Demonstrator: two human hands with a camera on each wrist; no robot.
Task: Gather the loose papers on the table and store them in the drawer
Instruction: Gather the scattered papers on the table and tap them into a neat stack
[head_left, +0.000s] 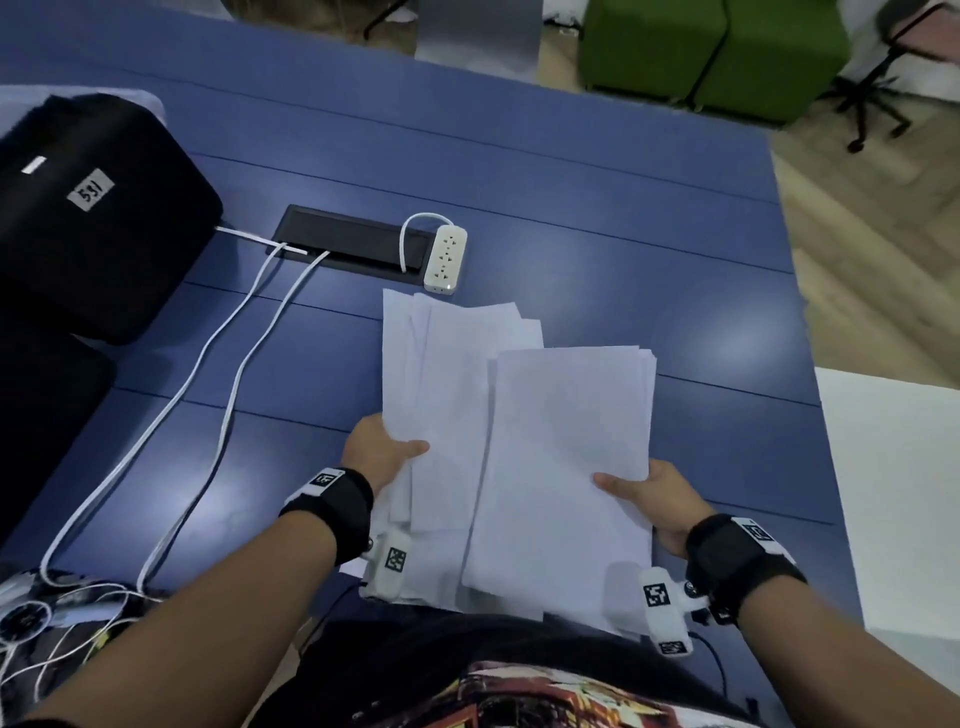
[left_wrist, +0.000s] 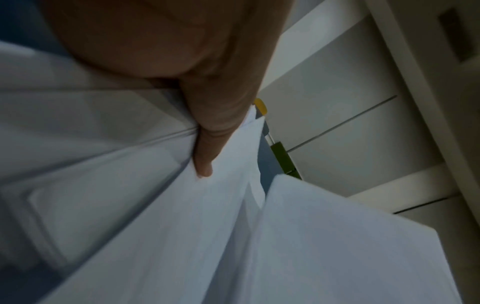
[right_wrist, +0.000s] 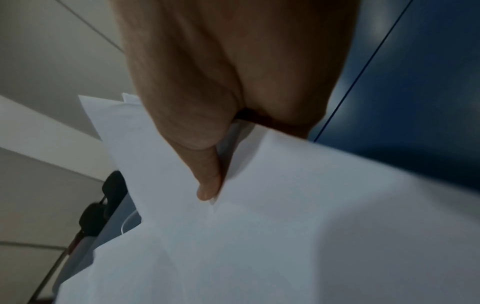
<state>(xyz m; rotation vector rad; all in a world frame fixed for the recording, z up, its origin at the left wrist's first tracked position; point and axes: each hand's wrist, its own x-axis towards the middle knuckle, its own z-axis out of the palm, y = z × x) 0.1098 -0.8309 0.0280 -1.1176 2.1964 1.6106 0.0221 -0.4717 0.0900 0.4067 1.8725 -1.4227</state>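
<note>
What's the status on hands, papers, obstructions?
Left hand grips left sheaf; right hand grips right sheaf. Sheaves not merged. Drawer unseen. Nothing blocking.

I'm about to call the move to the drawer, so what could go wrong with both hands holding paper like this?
1. The left hand holds an uneven, fanned batch of papers; staggered sheets could slip out on the way.
2. The right hand pinches its neater stack near one edge only, so it may sag or bend.
3. Both hands are occupied and no drawer shows in the pictures; if it is shut, opening it could be awkward.
</note>
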